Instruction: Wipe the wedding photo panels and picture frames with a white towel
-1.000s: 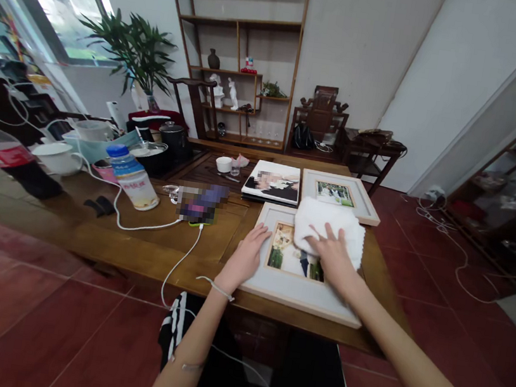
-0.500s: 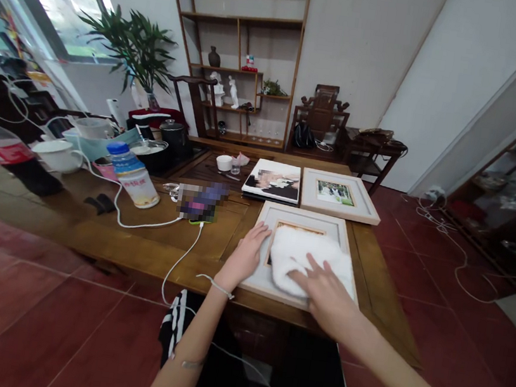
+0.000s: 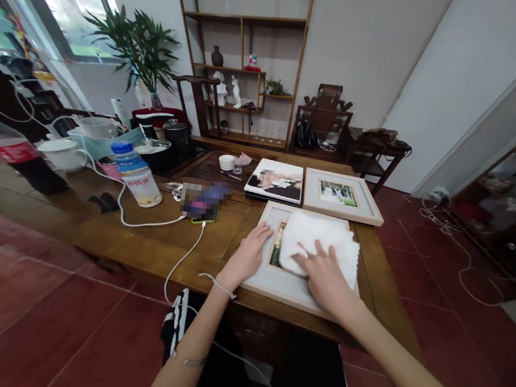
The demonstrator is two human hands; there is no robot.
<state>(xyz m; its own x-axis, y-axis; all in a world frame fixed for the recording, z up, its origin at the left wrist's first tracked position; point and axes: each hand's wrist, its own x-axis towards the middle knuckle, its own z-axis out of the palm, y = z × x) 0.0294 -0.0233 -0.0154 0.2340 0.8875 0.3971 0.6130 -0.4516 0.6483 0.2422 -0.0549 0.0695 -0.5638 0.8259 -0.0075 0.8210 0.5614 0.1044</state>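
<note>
A picture frame (image 3: 258,277) with a pale wood border lies flat near the table's front edge. My left hand (image 3: 248,253) rests on its left side, fingers stretched out over the border. Over the right part of the frame lies a folded white cloth (image 3: 313,230), hiding most of the picture. My right hand (image 3: 325,277) presses down on this cloth, which bunches between thumb and fingers. Part of the photo (image 3: 276,247) shows left of the cloth. Behind are a second framed picture (image 3: 369,204) and a photo panel (image 3: 275,181), side by side.
Left of the frame lies a blurred-out phone (image 3: 208,202) with a white charging cable (image 3: 182,253). Farther left stand a blue-capped bottle (image 3: 137,180), a cola bottle (image 3: 20,157) and a white cup (image 3: 64,155). A small white bowl (image 3: 226,162) sits behind.
My right hand and the white cloth have shifted slightly up and to the right, uncovering more of the photo's left side. My left hand stays on the frame's left side.
</note>
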